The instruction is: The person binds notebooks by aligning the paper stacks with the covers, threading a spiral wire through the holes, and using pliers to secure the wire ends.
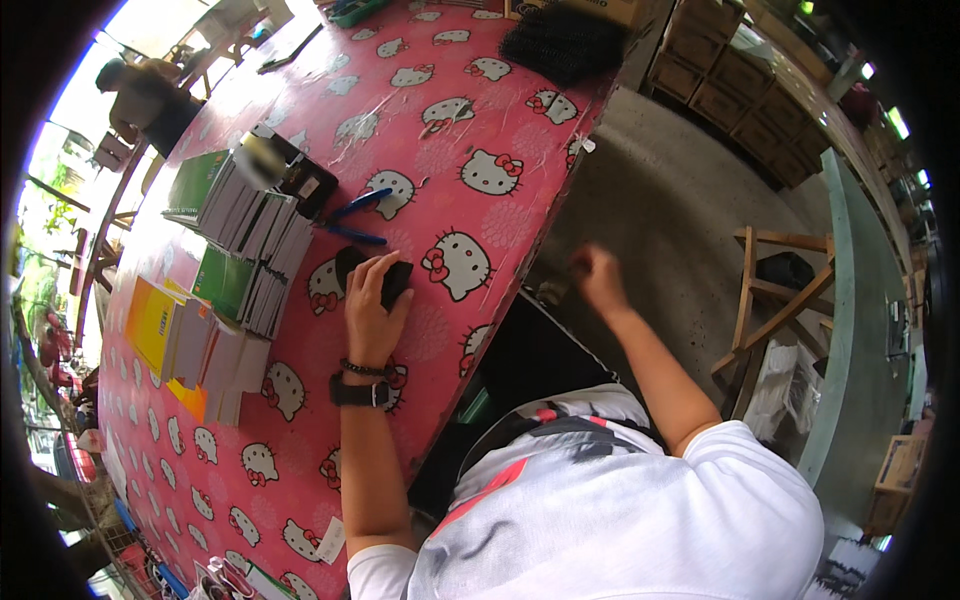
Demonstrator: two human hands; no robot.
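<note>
My left hand [370, 309], with a dark watch and a beaded bracelet at its wrist, lies over a small black object [399, 279] on the pink table. Its fingers close over the object, whose kind I cannot tell. Beyond the table's right edge, my right hand [602, 284] hangs in the air with curled fingers. Whatever its fingertips hold, if anything, is too dark and blurred to name. Just past my left hand lie two slim blue pieces [360, 204], pens or tool handles, spread apart beside a black box-like thing [306, 184].
Green-covered booklets [222, 283] and yellow-covered ones [153, 326] stand in stacks left of my left hand. The cat-patterned table [480, 215] ends at a slanting right edge. A black mesh-like heap [562, 45] sits at its far end. A wooden stand [748, 300] and cartons [725, 105] are to the right.
</note>
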